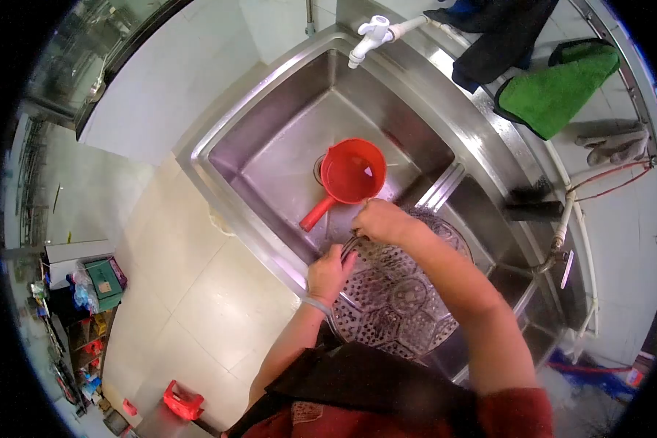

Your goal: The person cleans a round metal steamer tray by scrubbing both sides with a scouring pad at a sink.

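Observation:
A round metal steamer plate (407,298), pierced with many small holes in a patterned surface, lies tilted across the near side of the sink. My left hand (328,276) is closed on its rim at the left, thumb on top. At the upper edge of the plate my right hand (384,221) is closed, its fingers curled down by the rim. What those fingers hold is hidden. Just beyond my hands a red plastic dipper (353,172) sits in the sink basin, its handle pointing toward me, with a small white patch inside.
The steel sink (250,216) has a white tap (372,36) at its far corner and a further basin to the right. A green cloth (558,87), dark cloths (500,44) and a glove (615,144) hang by the wall pipes. A red object (183,401) stands lower left.

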The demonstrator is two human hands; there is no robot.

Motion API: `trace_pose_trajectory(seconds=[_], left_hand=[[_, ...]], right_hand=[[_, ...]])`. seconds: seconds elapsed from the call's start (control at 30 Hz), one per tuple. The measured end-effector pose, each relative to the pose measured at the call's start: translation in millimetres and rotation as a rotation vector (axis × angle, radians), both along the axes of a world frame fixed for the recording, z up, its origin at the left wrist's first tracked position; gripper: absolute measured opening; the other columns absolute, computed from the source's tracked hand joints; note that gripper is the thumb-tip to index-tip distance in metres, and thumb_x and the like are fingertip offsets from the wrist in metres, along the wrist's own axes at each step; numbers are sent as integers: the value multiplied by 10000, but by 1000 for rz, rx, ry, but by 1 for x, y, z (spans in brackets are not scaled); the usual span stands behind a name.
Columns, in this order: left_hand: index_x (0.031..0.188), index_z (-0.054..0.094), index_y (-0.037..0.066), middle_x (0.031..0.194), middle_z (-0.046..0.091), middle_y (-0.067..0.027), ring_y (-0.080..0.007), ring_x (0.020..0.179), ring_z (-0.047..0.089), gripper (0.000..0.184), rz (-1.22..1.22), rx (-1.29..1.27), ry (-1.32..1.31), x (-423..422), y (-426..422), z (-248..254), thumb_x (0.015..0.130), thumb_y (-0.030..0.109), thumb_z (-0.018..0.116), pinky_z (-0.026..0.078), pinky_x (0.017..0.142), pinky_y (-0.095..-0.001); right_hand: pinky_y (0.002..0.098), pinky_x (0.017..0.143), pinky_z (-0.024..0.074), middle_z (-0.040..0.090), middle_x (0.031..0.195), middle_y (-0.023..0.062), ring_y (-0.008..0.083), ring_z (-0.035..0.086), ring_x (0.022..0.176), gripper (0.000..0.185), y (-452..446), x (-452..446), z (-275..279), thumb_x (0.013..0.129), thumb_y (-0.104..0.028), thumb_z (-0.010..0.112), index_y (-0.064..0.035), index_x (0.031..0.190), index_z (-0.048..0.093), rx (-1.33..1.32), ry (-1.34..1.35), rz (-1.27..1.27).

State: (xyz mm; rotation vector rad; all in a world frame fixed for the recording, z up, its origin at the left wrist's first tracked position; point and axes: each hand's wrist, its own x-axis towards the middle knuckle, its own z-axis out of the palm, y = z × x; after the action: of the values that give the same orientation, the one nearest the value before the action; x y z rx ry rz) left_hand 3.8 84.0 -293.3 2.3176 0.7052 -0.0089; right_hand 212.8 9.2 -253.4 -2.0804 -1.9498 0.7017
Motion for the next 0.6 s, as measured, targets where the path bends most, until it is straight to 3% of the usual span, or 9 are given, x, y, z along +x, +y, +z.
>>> trace_pose_trajectory(seconds=[0.07,0.13,0.2,0.3,0.4,0.47,0.53,0.6], left_hand=[[912,584,88,718,662,-170,-379,662,654,344,1,20,-18,-1,2,0,914,430,622,516,590,-475],[899,572,102,688,659,-156,-369,626,653,354,-19,51,-10,-2,2,-4,914,452,614,514,567,-478],[885,559,116,658,655,-143,-358,589,651,364,-27,79,1,-5,0,-5,913,475,606,511,544,-480],[869,564,120,641,649,-143,-359,589,649,369,8,65,-60,-2,2,-5,906,483,612,509,550,-481],[856,567,119,632,646,-137,-355,583,646,379,-19,101,-90,-5,3,-6,902,492,615,500,540,-483],[831,570,119,619,640,-132,-351,578,643,385,-11,59,-109,-4,3,-2,900,495,618,493,530,-479],[821,571,120,617,639,-128,-349,575,642,384,-35,76,-90,-5,4,-5,896,493,623,492,526,-472],[812,573,121,615,638,-124,-347,572,641,383,-27,84,-77,-5,2,-7,893,491,629,490,521,-465]], right_hand=[[450,760,515,679,806,156,362,642,826,155,-8,1,-7,764,-208,703,-74,839,692,-45,-9,-1],[435,770,516,704,859,133,348,651,845,149,-53,37,-23,755,-196,717,-83,851,720,8,-29,-167],[428,795,530,726,904,111,319,661,867,141,-96,64,0,788,-184,704,-123,903,760,-20,140,-414],[417,808,532,722,987,121,317,668,879,214,-98,56,-10,786,-167,702,-143,991,756,82,40,-402],[441,819,525,714,892,129,321,658,894,158,-48,19,-22,777,-176,701,-133,923,744,-9,25,-300],[448,815,521,700,858,129,338,652,887,162,-14,-10,-21,757,-197,715,-157,913,731,-47,-84,-74],[450,820,517,696,893,129,349,644,881,138,-19,-6,-15,762,-184,713,-143,893,728,-16,38,-147],[440,815,520,689,947,125,335,646,903,129,-57,27,-32,768,-168,713,-133,891,730,-28,-74,-229]])
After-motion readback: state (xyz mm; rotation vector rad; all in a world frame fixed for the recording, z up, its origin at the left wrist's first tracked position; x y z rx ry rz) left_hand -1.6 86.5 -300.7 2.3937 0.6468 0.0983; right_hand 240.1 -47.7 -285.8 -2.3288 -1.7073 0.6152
